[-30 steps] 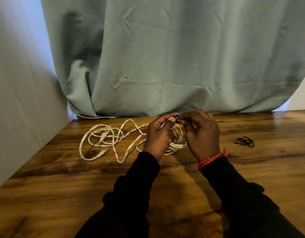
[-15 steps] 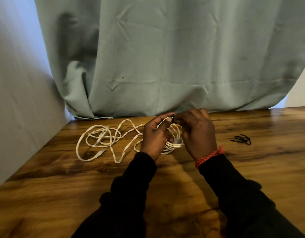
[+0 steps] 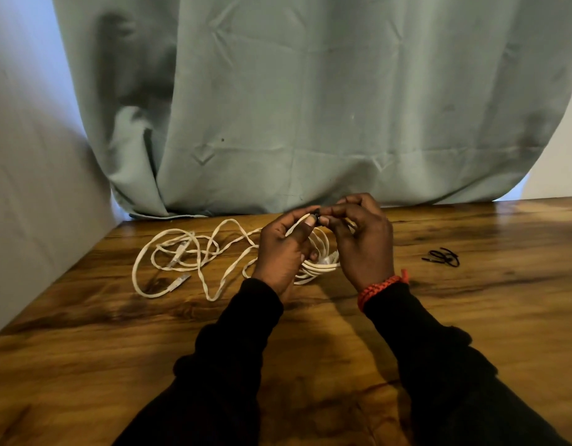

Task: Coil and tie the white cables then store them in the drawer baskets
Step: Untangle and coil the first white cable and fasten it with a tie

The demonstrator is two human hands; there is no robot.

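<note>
Both hands, left [image 3: 283, 249] and right [image 3: 362, 239], were pinched on a tie [image 3: 317, 216] (small, black) above the coil [image 3: 320, 267].

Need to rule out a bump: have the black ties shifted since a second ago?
No. The black ties keep their spot against the back edge of the table and its dark grain streak; only the camera shifted.

A home room: a wooden table [image 3: 117, 365] against a draped green curtain [image 3: 310, 107] and plain wall [image 3: 30, 156].
</note>
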